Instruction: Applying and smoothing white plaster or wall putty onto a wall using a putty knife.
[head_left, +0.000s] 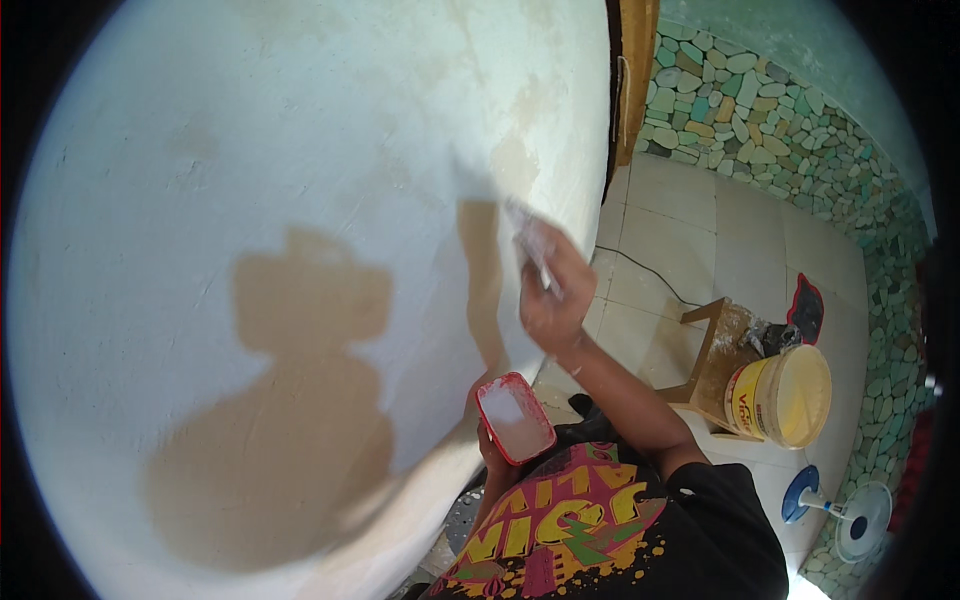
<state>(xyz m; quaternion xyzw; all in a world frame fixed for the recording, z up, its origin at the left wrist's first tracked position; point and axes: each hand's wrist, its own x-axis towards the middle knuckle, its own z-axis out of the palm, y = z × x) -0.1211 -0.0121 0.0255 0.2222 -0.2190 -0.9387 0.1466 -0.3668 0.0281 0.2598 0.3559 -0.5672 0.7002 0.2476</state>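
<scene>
My right hand point(556, 295) grips a paintbrush point(533, 240) smeared with white, its tip against or very near the pale wall point(330, 150); motion blurs the brush a little. Below it, close to my body, my left hand point(490, 452) is wrapped round the side of a red rectangular tub point(530, 446). White paint lies in the tub, and its rim is streaked with white. Most of the left fingers are hidden behind the tub. Beige patches point(515, 155) show through the white on the wall, beside the brush.
A small wooden stool point(712, 345) stands to the right with a yellow and white bucket point(795, 397) beside it. A standing fan point(862, 522) is at the lower right. A dark cable point(650, 268) crosses the tiled floor point(680, 200). A wooden frame point(632, 90) edges the wall.
</scene>
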